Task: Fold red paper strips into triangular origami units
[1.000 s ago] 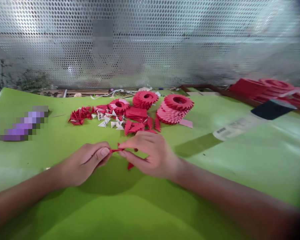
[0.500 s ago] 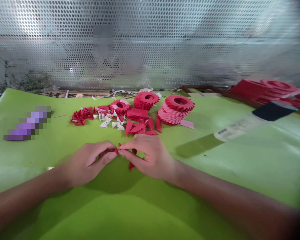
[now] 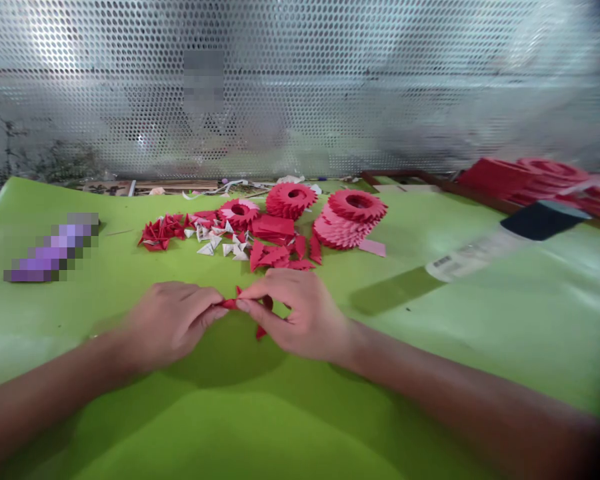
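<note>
Between my two hands, just above the green surface, is a small folded red paper piece (image 3: 230, 304). My left hand (image 3: 175, 323) pinches its left end between thumb and fingers. My right hand (image 3: 297, 313) pinches the other end, where a red point sticks up. Part of another red folded paper piece (image 3: 261, 331) shows below my right fingers; whether it joins the first is hidden. Just beyond the hands lie loose red folded pieces (image 3: 271, 255) and several small white folded triangles (image 3: 209, 247).
Behind stand a red paper ring (image 3: 291, 200), a pink-and-red ring (image 3: 239, 212) and a taller pink-and-red stack (image 3: 347, 220). A dark-capped glue bottle (image 3: 465, 257) lies at right. More red paper work (image 3: 525, 179) sits at the far right. A blurred purple object (image 3: 53, 252) lies left.
My left hand has shifted slightly left, so more of the red paper piece shows between the fingers. My right hand stays nearly in place.
</note>
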Demonstrator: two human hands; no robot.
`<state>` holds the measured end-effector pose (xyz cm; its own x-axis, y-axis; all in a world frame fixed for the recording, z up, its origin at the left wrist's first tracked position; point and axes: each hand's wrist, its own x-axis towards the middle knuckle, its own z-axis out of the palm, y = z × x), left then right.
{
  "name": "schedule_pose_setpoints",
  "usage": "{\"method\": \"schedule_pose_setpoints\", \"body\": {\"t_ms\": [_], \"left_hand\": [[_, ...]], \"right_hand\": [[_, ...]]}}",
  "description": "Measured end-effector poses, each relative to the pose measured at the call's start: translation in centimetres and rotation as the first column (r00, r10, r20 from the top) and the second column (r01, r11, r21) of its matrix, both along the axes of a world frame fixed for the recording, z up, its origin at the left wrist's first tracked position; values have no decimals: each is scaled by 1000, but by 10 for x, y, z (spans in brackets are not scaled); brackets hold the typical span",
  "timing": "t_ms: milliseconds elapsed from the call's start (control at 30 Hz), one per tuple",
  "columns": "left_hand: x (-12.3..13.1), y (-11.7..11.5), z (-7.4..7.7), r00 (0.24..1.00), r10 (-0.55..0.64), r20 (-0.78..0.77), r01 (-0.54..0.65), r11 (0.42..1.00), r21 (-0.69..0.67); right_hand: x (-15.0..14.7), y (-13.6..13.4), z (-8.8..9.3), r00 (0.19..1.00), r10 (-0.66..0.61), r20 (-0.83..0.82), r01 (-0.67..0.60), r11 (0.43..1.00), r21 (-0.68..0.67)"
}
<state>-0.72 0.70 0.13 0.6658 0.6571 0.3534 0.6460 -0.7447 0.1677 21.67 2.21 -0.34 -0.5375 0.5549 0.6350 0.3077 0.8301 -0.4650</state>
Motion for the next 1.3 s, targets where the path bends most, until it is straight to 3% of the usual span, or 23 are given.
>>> {"method": "schedule_pose_setpoints", "body": {"t_ms": [67, 167, 300, 433, 733, 800, 933, 1067, 1200, 1300], "left_hand": [[0, -1, 1, 999, 28, 44, -31, 996, 79], [-1, -3, 3, 990, -24, 141, -14, 966, 259], [-2, -5, 4, 974, -101, 202, 27, 941, 338], [-5, -5, 6, 965, -124, 232, 48, 949, 311], [-4, -4, 5, 963, -148, 223, 73, 947, 313], [-2, -4, 5, 962, -107, 253, 50, 974, 223], [2, -2, 2, 960, 57, 272, -23, 991, -128], [0, 2, 1, 961, 141, 237, -67, 953, -296], [-2, 3, 3, 951, 182, 251, -111, 956, -273], [-3, 2, 4, 944, 143, 297, -83, 975, -207]], "right_hand": [[0, -1, 2, 999, -14, -31, 8, 986, -168], [-2, -4, 5, 997, -31, -66, -1, 898, -440], [-3, -5, 6, 994, -26, -109, -38, 837, -546], [-4, -3, 8, 991, -22, -135, -59, 819, -571], [-3, -4, 6, 989, -46, -140, -38, 840, -541], [-3, -4, 4, 991, -36, -126, -34, 859, -510], [-2, -3, 3, 997, -4, -82, -33, 896, -442], [9, 7, 15, 992, 7, 128, 44, 921, -387], [28, 23, 31, 886, 20, 464, 157, 927, -340], [35, 30, 33, 817, 139, 560, 109, 916, -387]]}}
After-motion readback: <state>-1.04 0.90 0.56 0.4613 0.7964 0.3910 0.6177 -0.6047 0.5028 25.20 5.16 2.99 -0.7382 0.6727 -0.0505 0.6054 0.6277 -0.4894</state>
